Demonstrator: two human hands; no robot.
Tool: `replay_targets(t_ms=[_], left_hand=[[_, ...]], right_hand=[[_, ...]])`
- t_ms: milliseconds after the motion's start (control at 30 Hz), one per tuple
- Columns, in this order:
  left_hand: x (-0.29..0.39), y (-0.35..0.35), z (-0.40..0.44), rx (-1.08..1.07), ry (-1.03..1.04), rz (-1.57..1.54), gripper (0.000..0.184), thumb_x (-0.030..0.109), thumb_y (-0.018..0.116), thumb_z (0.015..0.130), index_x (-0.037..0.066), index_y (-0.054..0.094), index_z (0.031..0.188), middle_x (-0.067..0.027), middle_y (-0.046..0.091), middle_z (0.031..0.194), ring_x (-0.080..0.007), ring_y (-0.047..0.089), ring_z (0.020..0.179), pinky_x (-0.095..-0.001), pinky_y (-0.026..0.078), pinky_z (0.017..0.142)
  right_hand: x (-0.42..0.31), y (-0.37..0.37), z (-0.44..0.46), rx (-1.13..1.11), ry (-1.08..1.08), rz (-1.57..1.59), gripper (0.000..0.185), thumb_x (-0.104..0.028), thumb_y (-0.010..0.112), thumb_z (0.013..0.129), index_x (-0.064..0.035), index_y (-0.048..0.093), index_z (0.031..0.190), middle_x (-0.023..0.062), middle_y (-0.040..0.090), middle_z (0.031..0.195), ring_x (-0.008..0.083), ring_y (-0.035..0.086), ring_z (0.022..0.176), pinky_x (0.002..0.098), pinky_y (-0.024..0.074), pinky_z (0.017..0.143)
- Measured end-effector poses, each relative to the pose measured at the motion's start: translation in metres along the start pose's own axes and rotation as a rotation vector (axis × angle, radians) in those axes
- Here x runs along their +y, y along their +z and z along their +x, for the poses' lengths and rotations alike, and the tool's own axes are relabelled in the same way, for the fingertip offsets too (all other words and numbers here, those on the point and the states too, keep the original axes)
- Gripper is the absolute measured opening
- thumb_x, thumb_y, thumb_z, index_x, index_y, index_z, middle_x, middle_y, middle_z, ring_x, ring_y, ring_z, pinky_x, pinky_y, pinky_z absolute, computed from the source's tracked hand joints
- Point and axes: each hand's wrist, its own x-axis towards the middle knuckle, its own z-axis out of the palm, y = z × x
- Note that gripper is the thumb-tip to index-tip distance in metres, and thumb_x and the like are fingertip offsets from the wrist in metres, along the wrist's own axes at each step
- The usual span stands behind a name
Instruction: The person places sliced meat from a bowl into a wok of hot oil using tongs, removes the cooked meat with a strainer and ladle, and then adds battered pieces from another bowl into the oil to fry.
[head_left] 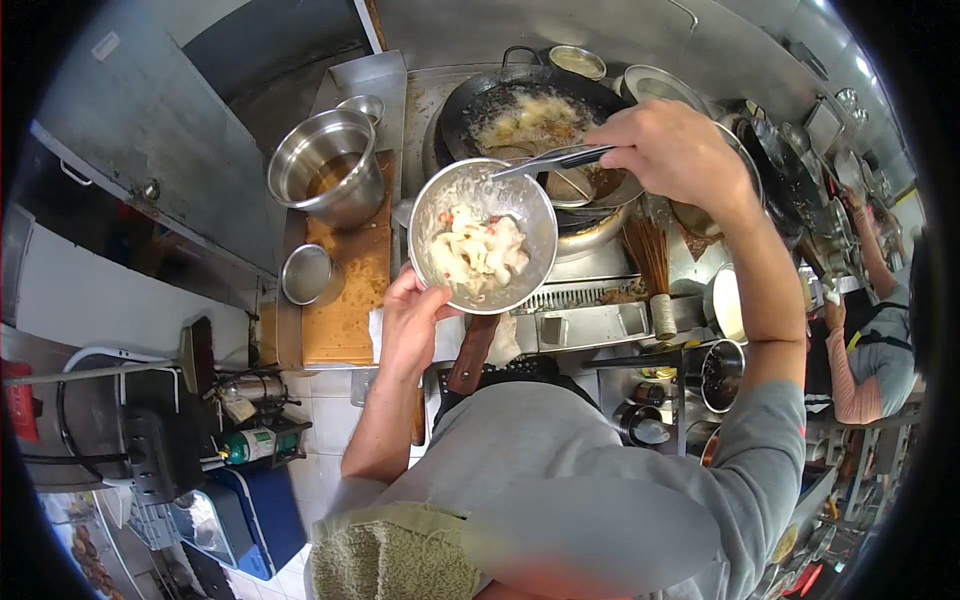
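Note:
My left hand (408, 325) grips the rim of a round metal bowl (545, 235), tilted toward me. Pale, batter-coated pieces (478, 248) with small red bits lie inside it. My right hand (675, 150) is closed around slim metal tongs (560, 160), whose tips reach over the bowl's far rim. Just beyond, a black wok (465, 115) holds bubbling oil with a cluster of golden frying pieces (535, 118). Below my right hand, a round strainer (572, 188) rests over a pot of dark oil, partly covered by the bowl and the tongs.
On the left, a deep metal pot (325, 205) with brown liquid and a small metal cup (308, 275) stand on a wooden board (350, 320). A bamboo brush (655, 275) leans at the stove's front. Another person (870, 340) works at the far right.

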Motion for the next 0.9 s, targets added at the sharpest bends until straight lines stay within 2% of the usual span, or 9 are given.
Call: replay_targets(t_ms=[167,267,367,467,567,600,767,833,900], left_hand=[[-0.006,0.007,-0.003,0.011,0.055,-0.013,0.007,-0.006,0.052,0.08,-0.002,0.056,0.084,-0.0057,0.053,0.107,-0.0201,0.063,0.095,-0.0344,0.059,0.076],[-0.003,0.011,0.0,-0.01,0.045,-0.023,0.01,-0.005,0.052,0.081,-0.002,0.057,0.089,-0.008,0.056,0.108,-0.0203,0.063,0.095,-0.0343,0.059,0.076],[0.005,0.016,-0.002,0.004,0.0,-0.021,0.014,-0.003,0.052,0.082,-0.003,0.058,0.095,-0.0115,0.06,0.106,-0.0209,0.065,0.094,-0.0347,0.059,0.076],[0.003,0.017,-0.001,0.037,0.0,-0.054,0.019,0.0,0.053,0.082,-0.003,0.057,0.1,-0.014,0.064,0.101,-0.0217,0.066,0.091,-0.0353,0.059,0.075],[-0.001,0.019,0.004,0.064,0.008,-0.067,0.024,0.003,0.053,0.083,-0.003,0.056,0.106,-0.015,0.063,0.103,-0.0228,0.065,0.092,-0.0365,0.058,0.076],[-0.001,0.02,0.007,0.069,0.008,-0.064,0.025,0.004,0.053,0.083,-0.004,0.055,0.107,-0.0151,0.063,0.105,-0.0232,0.065,0.094,-0.0371,0.058,0.076],[-0.008,0.013,0.006,0.156,-0.028,-0.096,0.034,0.004,0.052,0.083,-0.001,0.051,0.117,-0.0142,0.06,0.113,-0.0234,0.061,0.1,-0.0394,0.057,0.076],[-0.006,0.008,-0.002,0.196,-0.044,-0.106,0.038,0.003,0.049,0.082,0.001,0.049,0.12,-0.014,0.057,0.117,-0.0231,0.06,0.102,-0.0397,0.055,0.077],[-0.008,-0.003,-0.01,0.226,-0.031,-0.117,0.038,0.003,0.049,0.083,0.001,0.049,0.12,-0.0141,0.058,0.116,-0.0232,0.06,0.101,-0.0394,0.055,0.077]], right_hand=[[-0.009,0.021,-0.002,-0.045,-0.177,0.113,0.027,-0.019,0.069,0.077,-0.0066,0.069,0.101,0.0133,0.068,0.089,0.0301,0.065,0.08,0.0384,0.0527,0.074],[-0.015,0.039,0.009,-0.108,-0.184,0.025,0.025,-0.019,0.069,0.077,-0.0102,0.07,0.1,0.0126,0.068,0.083,0.0285,0.066,0.08,0.0375,0.0529,0.074],[-0.005,0.02,0.017,-0.108,-0.092,0.024,0.021,-0.015,0.07,0.074,-0.0083,0.071,0.094,0.0112,0.069,0.093,0.029,0.066,0.083,0.0379,0.0523,0.074],[0.013,-0.001,0.014,-0.018,-0.117,0.085,0.021,-0.014,0.069,0.076,-0.0047,0.07,0.095,0.0117,0.069,0.095,0.0293,0.065,0.085,0.0382,0.0503,0.076],[0.037,-0.03,0.019,0.16,-0.114,0.175,0.026,-0.017,0.07,0.077,-0.0091,0.07,0.101,0.0135,0.069,0.088,0.0298,0.065,0.082,0.0366,0.0512,0.074],[0.046,-0.04,0.023,0.171,-0.038,0.281,0.026,-0.018,0.068,0.079,-0.0078,0.069,0.103,0.0147,0.068,0.091,0.03,0.065,0.082,0.0365,0.0509,0.074],[0.098,-0.031,0.068,0.297,0.035,0.059,0.026,-0.022,0.067,0.082,-0.01,0.069,0.105,0.014,0.069,0.092,0.0294,0.066,0.085,0.0372,0.051,0.077],[0.09,-0.002,0.086,0.269,0.193,-0.012,0.027,-0.025,0.067,0.082,-0.014,0.069,0.106,0.013,0.068,0.095,0.0289,0.065,0.089,0.0383,0.0515,0.08],[0.087,0.037,0.111,0.083,0.228,-0.066,0.024,-0.025,0.062,0.084,-0.0192,0.069,0.106,0.0105,0.068,0.1,0.0273,0.064,0.097,0.0383,0.0519,0.085]])
